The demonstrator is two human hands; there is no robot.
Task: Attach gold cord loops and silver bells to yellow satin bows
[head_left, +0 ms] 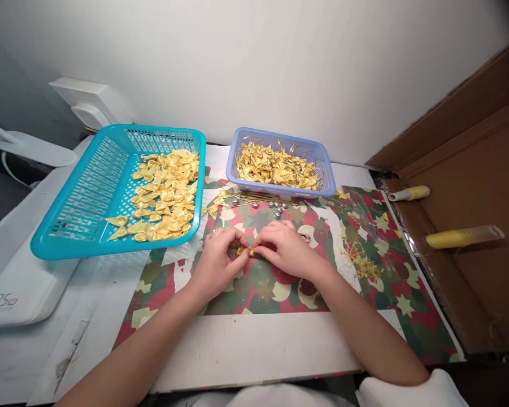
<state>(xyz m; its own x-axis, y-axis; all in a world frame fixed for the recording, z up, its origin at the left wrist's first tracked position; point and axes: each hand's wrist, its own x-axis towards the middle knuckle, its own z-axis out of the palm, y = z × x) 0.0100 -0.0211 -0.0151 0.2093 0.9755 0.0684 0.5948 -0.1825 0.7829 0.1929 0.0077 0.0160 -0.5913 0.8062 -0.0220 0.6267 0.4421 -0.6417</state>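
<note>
In the head view, my left hand (217, 261) and my right hand (288, 249) meet over the middle of the patterned sheet. Their fingertips pinch a small yellow ribbon bow (246, 252) from both sides, and the fingers cover much of it. Behind the hands lie several round silver bells (277, 207) beside a bundle of thin gold ties (265, 196). A few loose yellow bows (214, 208) rest close to the teal basket. A pink-edged item (305, 238) shows partly from behind my right hand; its kind is not clear.
At left, a teal basket (55, 251) holds many yellow bows. A lilac basket (279, 189) of bows with gold ties stands by the wall. Gold clippings (366, 263) lie on the right of the sheet. Two yellow tubes (461, 237) jut from the cardboard (483, 169). A white lamp (29, 148) stands far left.
</note>
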